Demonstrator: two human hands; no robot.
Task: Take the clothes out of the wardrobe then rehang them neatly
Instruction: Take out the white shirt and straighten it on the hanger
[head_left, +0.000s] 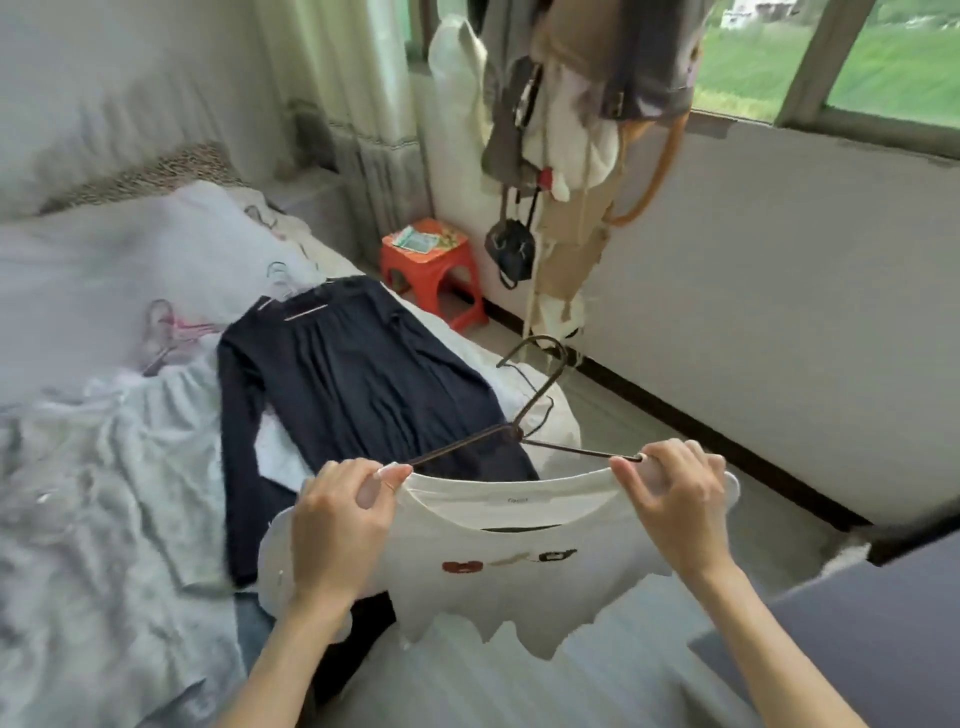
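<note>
White printed top (498, 561) on dark wire hanger (524, 431), navy top (358, 384) flat on bed

Hanger (524, 431) ends inside white top (509, 561)

Bright daylight from window (852, 67); soft motion blur, wide-angle edge distortion

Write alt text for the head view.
Both hands, left hand and right hand, pinch the shoulders of a white T-shirt on a dark wire hanger. A navy top lies flat on the bed beyond.
</note>
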